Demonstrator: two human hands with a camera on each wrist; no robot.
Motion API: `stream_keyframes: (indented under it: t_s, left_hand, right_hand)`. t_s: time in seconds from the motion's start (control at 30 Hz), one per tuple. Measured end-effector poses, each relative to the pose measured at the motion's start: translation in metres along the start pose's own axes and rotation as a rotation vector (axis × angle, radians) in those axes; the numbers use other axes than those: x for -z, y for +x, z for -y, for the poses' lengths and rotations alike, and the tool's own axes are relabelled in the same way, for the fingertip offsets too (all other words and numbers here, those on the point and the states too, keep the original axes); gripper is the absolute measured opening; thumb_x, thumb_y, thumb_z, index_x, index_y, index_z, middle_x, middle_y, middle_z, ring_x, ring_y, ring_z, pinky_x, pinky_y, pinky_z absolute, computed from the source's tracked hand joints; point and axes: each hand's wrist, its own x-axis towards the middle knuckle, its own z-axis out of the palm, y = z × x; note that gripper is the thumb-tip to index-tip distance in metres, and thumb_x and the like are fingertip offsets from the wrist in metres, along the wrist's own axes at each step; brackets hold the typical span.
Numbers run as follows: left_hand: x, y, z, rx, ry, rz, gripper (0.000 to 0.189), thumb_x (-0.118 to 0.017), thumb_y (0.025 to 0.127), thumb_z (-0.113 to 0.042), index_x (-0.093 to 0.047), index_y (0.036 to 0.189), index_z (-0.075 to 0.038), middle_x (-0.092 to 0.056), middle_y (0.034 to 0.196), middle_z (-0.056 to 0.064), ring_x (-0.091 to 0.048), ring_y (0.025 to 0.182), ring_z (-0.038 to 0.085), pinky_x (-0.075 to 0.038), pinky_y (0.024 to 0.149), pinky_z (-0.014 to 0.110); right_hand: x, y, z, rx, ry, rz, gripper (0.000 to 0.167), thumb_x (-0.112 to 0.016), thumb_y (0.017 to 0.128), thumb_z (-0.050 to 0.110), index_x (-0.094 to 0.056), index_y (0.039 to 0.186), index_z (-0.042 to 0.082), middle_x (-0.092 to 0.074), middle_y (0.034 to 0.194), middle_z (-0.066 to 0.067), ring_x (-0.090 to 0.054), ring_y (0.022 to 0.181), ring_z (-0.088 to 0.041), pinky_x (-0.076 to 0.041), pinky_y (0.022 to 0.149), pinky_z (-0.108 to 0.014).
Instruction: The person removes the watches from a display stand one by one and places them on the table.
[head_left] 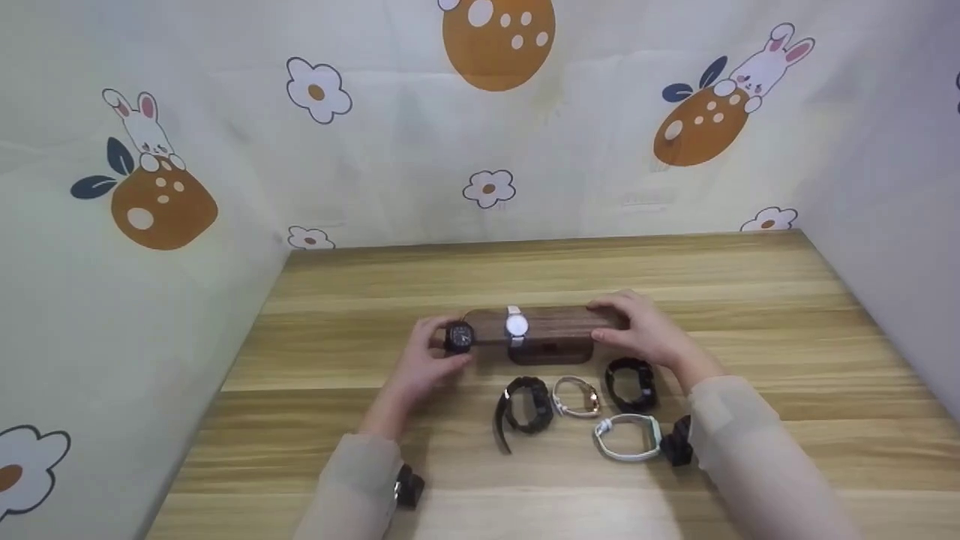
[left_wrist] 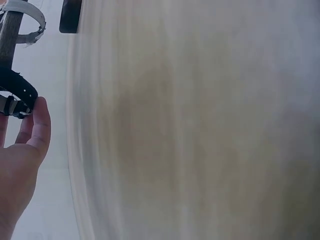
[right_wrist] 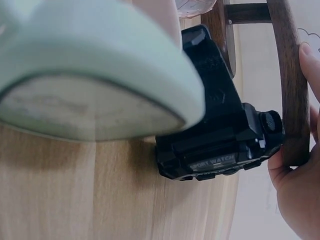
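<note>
A dark wooden watch stand (head_left: 562, 321) with a raised bar and a rounded base (head_left: 551, 355) stands mid-table. My left hand (head_left: 412, 367) pinches a black watch (head_left: 460, 337) at the left end of the bar; in the left wrist view its dark strap (left_wrist: 19, 84) curves around the bar's end, above the fingertips. A white-strapped watch (head_left: 517, 325) with a round pale face sits around the bar. At the right end, my right hand (head_left: 649, 330) grips the bar between thumb and fingers, as the right wrist view shows on the wood (right_wrist: 292, 75).
In front of the stand lie a black watch with a loose strap end (head_left: 529, 405), a slim white-and-rose-gold watch (head_left: 576, 397), a black sport watch (head_left: 631, 384) and a pale green watch (head_left: 628, 437). A patterned curtain (head_left: 405, 165) rises behind the table.
</note>
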Motion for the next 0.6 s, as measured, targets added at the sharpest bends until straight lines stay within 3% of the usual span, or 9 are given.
stream_keyframes:
  t_s: [0.33, 0.43, 0.6]
  left_hand:
    - [0.0, -0.016, -0.006, -0.039, -0.029, 0.038, 0.063, -0.076, 0.073, -0.006, -0.05, 0.13, -0.013, -0.042, 0.128, 0.017, -0.052, 0.104, 0.038, -0.052, 0.08, 0.041]
    - [-0.002, -0.021, -0.012, -0.052, -0.042, 0.083, 0.063, -0.078, 0.072, -0.009, -0.05, 0.129, -0.014, -0.043, 0.127, 0.016, -0.054, 0.105, 0.036, -0.053, 0.081, 0.04]
    - [-0.004, -0.027, -0.016, -0.018, -0.075, 0.192, 0.064, -0.077, 0.073, -0.007, -0.05, 0.131, -0.016, -0.046, 0.13, 0.016, -0.054, 0.106, 0.035, -0.052, 0.085, 0.039]
  right_hand:
    - [-0.004, -0.001, -0.001, -0.006, 0.002, 0.003, 0.051, -0.072, 0.082, 0.033, -0.058, 0.125, 0.011, -0.056, 0.12, -0.014, -0.05, 0.11, -0.031, -0.037, 0.098, -0.051]
    - [-0.004, 0.0, -0.001, -0.008, 0.005, 0.008, 0.051, -0.071, 0.082, 0.033, -0.057, 0.126, 0.011, -0.055, 0.121, -0.014, -0.049, 0.111, -0.032, -0.037, 0.098, -0.052]
    - [-0.002, 0.0, 0.0, 0.0, 0.004, -0.005, 0.05, -0.071, 0.082, 0.031, -0.057, 0.125, 0.01, -0.055, 0.121, -0.014, -0.049, 0.111, -0.032, -0.037, 0.098, -0.053]
